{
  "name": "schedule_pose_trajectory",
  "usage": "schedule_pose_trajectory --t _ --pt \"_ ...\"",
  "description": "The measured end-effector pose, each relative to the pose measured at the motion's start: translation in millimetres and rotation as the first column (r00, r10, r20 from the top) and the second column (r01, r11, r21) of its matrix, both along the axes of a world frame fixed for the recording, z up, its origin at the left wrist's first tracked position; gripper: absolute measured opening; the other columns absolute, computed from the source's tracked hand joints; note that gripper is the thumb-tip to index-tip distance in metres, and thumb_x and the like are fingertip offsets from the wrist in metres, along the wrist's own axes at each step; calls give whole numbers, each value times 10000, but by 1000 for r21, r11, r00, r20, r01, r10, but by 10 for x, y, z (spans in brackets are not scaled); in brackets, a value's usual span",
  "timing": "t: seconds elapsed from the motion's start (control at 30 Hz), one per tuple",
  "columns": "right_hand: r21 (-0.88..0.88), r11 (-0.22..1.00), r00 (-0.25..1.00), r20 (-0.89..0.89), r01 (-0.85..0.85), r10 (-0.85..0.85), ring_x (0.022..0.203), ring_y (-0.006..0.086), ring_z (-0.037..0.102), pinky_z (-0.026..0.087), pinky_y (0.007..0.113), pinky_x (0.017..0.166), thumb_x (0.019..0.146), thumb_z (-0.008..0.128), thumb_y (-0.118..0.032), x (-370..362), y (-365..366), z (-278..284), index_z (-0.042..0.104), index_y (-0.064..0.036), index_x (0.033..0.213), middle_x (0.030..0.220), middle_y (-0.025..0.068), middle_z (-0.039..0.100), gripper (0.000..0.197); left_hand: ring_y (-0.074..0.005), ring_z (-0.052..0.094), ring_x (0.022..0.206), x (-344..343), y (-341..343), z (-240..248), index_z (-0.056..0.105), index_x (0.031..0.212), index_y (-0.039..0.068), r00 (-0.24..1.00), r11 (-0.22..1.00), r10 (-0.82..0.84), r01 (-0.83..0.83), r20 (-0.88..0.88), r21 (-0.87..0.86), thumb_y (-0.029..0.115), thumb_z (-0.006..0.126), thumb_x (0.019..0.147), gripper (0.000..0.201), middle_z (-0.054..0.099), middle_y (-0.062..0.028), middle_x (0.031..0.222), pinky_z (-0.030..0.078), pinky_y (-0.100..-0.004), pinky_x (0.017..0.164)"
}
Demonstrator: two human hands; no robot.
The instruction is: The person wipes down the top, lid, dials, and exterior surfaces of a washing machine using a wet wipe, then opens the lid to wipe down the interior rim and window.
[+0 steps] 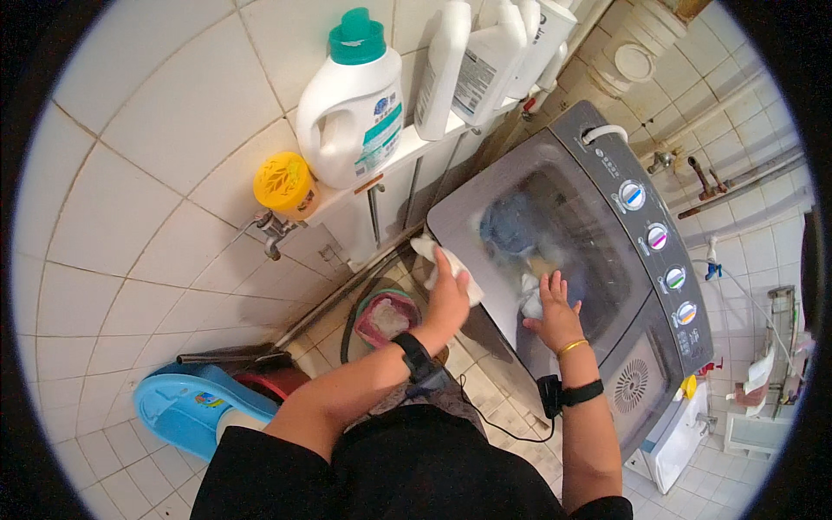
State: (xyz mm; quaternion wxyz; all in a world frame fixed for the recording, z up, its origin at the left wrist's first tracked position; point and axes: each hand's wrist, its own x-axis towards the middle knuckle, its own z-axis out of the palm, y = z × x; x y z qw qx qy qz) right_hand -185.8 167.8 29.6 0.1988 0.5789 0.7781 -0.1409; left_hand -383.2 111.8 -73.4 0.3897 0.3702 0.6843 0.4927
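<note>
My left hand is closed round a folded white cloth, held at the near left corner of a grey twin-tub washing machine. My right hand has its fingers spread over the dark see-through lid and holds nothing. The fingertips look to rest on the lid. Under it, blue clothes show dimly in the tub. A whitish patch beside my right fingers could be a reflection or something inside; I cannot tell which. Several coloured knobs line the machine's control panel.
On the wall ledge stand a white detergent jug with a green cap, a yellow-lidded tub and several white bottles. Blue basins lean at the lower left. A pink basin and a black cord are on the floor.
</note>
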Motion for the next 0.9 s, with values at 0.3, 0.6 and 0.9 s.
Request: schedule_pose_trajectory --t 0.3,0.6,0.9 --pt "19 1000 997 -73 10 -9 1505 344 159 229 643 1145 816 770 -250 56 -54 -4 213 -108 1560 1637 170 121 940 -358 593 1118 -601 524 -86 169 1556 31 990 994 104 -105 -96 -7 145 468 1031 615 583 -284 1265 448 -381 958" --pt "47 982 980 -69 -183 186 1498 337 197 238 646 1140 849 732 -268 363 -347 -14 268 -125 1548 1631 156 170 851 -467 588 1088 433 -118 141 152 1522 -70 987 984 138 -146 -77 -107 233 489 1025 672 583 -361 1198 460 -455 920" --pt "89 974 967 -127 -211 221 1483 351 239 235 648 1135 828 745 -251 1018 -760 88 338 -131 1523 1606 177 242 814 -490 623 928 1284 -591 56 174 1498 -97 964 987 153 -160 -216 -13 204 510 999 673 628 -357 1007 489 -490 793"
